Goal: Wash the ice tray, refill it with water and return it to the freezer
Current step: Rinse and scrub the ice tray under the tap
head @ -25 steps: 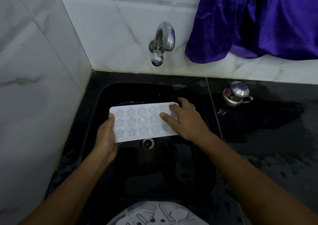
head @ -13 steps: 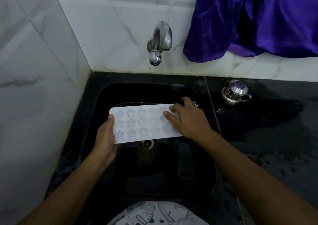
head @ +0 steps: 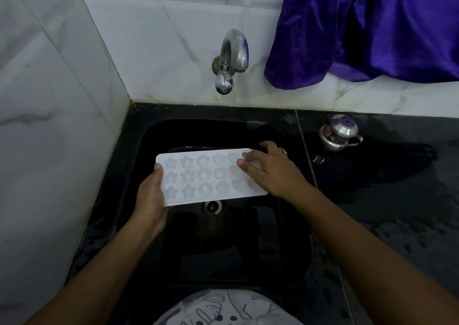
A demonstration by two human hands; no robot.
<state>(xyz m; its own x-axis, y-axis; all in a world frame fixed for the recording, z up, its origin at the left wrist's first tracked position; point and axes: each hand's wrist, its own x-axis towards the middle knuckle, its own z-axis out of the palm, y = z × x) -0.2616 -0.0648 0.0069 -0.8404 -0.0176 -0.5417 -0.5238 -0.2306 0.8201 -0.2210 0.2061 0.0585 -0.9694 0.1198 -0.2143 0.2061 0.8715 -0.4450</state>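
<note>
1. Here, gripping the short end of the white ice tray (head: 206,178) with the left hand (head: 151,200), thumb lying on the top face, remaining fingers hidden underneath.
2. Clasping the opposite end with the right hand (head: 270,173), two fingertips (head: 244,161) pressing on the moulded cavities, the others curling over the far edge.
3. Holding the tray roughly level between both grips, star and round cavities facing up, above the floor of the black sink (head: 198,135).
4. Showing the drain (head: 212,206) just below the tray's near edge, between the two grips.
5. Showing the tap (head: 232,58) above and beyond the grips.
6. Showing a steel pot (head: 339,133) standing on the wet countertop (head: 397,212), right of the right-hand grip and apart from it, and a purple cloth (head: 372,26) hanging higher still.
</note>
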